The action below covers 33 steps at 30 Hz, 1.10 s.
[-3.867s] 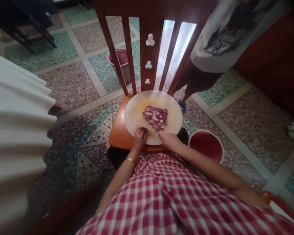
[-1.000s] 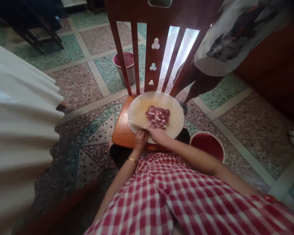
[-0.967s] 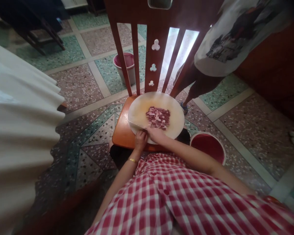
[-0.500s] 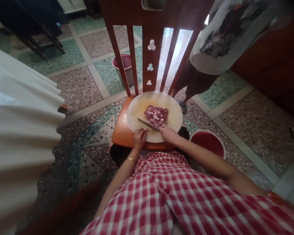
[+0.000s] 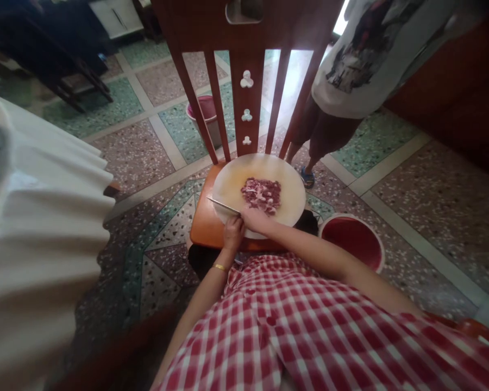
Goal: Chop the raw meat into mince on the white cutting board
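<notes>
A round pale cutting board (image 5: 293,187) rests on the wooden seat of a chair. Chopped raw meat (image 5: 261,194) lies in a low heap at its middle. My right hand (image 5: 256,219) is closed around the handle of a knife (image 5: 223,205), whose blade points left over the board's near-left part. Just below the blade is my left hand (image 5: 233,231), its fingers pressed together at the board's near edge, close against the right hand. Whatever those fingers hold is too small to make out. The knife's handle is hidden in my grip.
The slatted chair back (image 5: 248,46) rises behind the board. A red-lined bucket (image 5: 352,241) stands on the floor at right, and a bin (image 5: 207,117) behind the chair. Another person (image 5: 350,81) stands at the back right. A table with pale cloth (image 5: 44,228) is at left.
My right hand and the knife have moved left, away from the meat and up to my left hand. The left hand stays at the board's near edge.
</notes>
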Available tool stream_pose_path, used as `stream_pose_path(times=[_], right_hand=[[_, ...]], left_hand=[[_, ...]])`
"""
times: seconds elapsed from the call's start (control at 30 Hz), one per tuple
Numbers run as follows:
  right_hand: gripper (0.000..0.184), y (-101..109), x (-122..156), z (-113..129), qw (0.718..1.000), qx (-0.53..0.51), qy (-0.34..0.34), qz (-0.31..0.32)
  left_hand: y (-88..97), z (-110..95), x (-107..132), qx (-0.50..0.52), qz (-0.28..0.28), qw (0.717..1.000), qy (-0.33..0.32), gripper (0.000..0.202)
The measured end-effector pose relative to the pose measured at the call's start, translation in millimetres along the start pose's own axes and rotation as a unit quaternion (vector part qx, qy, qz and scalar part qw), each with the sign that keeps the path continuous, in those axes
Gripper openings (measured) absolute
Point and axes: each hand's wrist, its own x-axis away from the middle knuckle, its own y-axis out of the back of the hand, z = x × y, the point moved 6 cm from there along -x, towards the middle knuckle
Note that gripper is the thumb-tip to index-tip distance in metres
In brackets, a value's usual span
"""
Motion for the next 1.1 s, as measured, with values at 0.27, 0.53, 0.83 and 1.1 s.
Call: stream_pose_path(times=[0.27,0.53,0.83,1.1], right_hand=[[0.033,15,30,-72,0.992,-0.083,-0.078,-0.050],[0.035,45,49,-112,0.970,-0.117,-0.152,-0.148],[0.032,35,54,-166,0.963,-0.072,-0.242,-0.089],[0.029,30,8,-104,0.987,-0.043,-0.142,-0.061]], left_hand=[[-6.5,0,-22,-0.028,0.057,0.997,0.033,0.018],[-11.6,-3,-82,0.167,0.014,0.976,0.141,0.017],[-10.3,-25,-66,0.141,-0.005,0.990,0.028,0.016],[5.2,2,-24,0.123,-0.048,0.988,0.080,0.019]])
